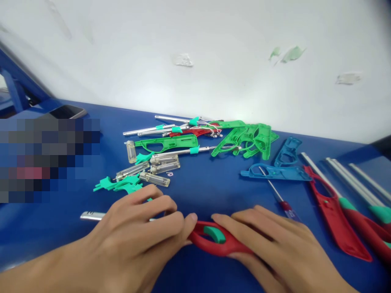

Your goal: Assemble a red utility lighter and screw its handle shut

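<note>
Between my two hands is a red lighter body (210, 244) with a green trigger (215, 234) inside its finger opening. My left hand (143, 232) grips its left end, fingers bent over it, and a metal tube (91, 215) pokes out to the left of that hand. My right hand (271, 244) is closed round the body's right end. Just beyond my left hand lie green trigger pieces (122, 184) and several clear fuel cartridges (155, 179).
Green shell halves (180, 142) and metal tubes with wires (180, 152) lie further back. To the right are blue shells (281, 172), a screwdriver (285, 205), a red shell (339, 221) and red lighters (363, 224). A phone (69, 112) sits back left, before a white wall (232, 89).
</note>
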### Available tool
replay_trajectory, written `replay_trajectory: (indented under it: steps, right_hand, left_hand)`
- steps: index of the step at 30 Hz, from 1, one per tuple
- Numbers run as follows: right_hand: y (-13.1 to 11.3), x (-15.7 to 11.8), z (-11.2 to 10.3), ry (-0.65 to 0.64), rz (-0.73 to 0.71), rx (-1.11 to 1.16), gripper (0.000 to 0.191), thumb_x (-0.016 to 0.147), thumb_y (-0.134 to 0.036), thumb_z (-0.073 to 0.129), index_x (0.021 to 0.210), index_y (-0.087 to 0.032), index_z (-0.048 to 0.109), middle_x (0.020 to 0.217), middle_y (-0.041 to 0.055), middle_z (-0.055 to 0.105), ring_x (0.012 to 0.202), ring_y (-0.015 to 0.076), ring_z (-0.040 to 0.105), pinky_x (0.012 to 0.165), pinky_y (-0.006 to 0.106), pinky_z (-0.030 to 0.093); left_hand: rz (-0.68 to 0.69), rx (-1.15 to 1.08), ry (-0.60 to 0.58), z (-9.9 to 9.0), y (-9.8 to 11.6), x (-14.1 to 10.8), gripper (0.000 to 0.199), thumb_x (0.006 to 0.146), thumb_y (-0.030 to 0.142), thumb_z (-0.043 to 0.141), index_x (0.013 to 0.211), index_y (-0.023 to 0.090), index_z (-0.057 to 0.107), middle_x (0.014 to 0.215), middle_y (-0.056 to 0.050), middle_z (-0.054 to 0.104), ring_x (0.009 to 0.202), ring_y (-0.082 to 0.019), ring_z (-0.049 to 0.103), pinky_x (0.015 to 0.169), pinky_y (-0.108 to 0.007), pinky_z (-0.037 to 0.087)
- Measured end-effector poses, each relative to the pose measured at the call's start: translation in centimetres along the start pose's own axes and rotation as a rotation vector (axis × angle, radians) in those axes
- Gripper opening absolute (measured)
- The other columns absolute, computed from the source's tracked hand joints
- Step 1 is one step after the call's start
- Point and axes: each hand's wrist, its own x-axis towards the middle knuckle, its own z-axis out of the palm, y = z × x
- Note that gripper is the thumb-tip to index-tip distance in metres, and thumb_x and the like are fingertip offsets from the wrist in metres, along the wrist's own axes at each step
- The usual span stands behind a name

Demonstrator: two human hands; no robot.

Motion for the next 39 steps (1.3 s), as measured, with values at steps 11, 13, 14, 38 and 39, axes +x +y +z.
replay_trajectory:
  steps: [11,13,14,38,39]
  right_hand:
    - [2.7,-0.2,-0.6,-0.01,0.127,-0.056,0.027,0.115,-0.03,0.053,0.136,-0.029,0.07,0.115,0.004,0.084,0.09,0.0216,0.086,0.074,0.037,0.072]
    - [2.9,-0.1,-0.6,-0.003,0.121,-0.06,0.027,0.115,-0.03,0.054,0.136,-0.03,0.07,0.113,0.0037,0.084,0.089,0.0216,0.086,0.073,0.037,0.072]
    - [2.9,-0.1,-0.6,0.0,0.114,-0.061,0.027,0.114,-0.029,0.053,0.136,-0.03,0.07,0.112,0.0037,0.084,0.089,0.0215,0.086,0.073,0.037,0.072]
    - [3.1,-1.4,-0.5,-0.013,-0.065,-0.126,0.04,0.109,-0.009,0.054,0.144,-0.026,0.063,0.117,0.0056,0.077,0.091,0.0144,0.082,0.082,0.025,0.066]
    - [3.0,-1.4,-0.5,-0.016,-0.072,-0.132,0.039,0.109,-0.008,0.052,0.143,-0.026,0.063,0.116,0.0046,0.08,0.091,0.0147,0.083,0.081,0.025,0.066]
  left_hand:
    - [-0.138,0.276,0.035,-0.5,-3.0,0.2,0.036,0.112,0.029,0.059,0.143,0.011,0.066,0.13,-0.018,0.072,0.124,-0.04,0.062,0.1,-0.057,0.049]
    - [-0.133,0.277,0.039,-0.6,-3.3,0.1,0.025,0.112,0.024,0.061,0.132,0.014,0.07,0.121,-0.013,0.076,0.115,-0.036,0.066,0.095,-0.053,0.05]
    - [-0.127,0.263,0.044,-0.5,-3.4,0.0,0.021,0.112,0.022,0.06,0.128,0.016,0.072,0.119,-0.011,0.077,0.111,-0.034,0.067,0.093,-0.051,0.049]
    - [-0.044,0.076,0.038,0.7,-1.5,0.3,0.026,0.119,0.03,0.048,0.123,0.015,0.069,0.095,-0.002,0.075,0.09,-0.019,0.066,0.086,-0.035,0.053]
    - [-0.04,0.081,0.034,0.7,-1.4,0.4,0.026,0.119,0.029,0.048,0.122,0.014,0.069,0.094,-0.002,0.076,0.089,-0.02,0.067,0.085,-0.036,0.054]
